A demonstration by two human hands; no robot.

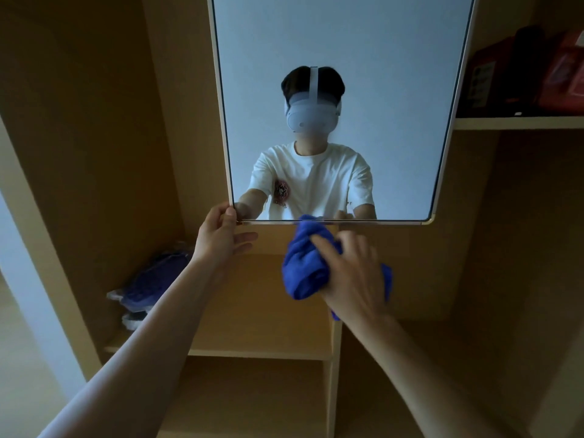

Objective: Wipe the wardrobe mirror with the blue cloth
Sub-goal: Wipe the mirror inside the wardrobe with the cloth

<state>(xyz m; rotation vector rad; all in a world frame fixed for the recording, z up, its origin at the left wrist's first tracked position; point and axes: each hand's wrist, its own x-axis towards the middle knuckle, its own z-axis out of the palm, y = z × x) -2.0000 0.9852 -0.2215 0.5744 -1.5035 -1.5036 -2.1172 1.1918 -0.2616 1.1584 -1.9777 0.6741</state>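
Cloth, deep blue, bunched, at mirror edge

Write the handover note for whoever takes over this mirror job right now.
Left hand holds the lower left corner of the white-framed wardrobe mirror, steadying it.
Right hand grips the bunched blue cloth just under the mirror's bottom edge; the cloth's top reaches that edge.
Done: cloth in hand; how much glass is wiped cannot be told.
Left: wipe the glass.
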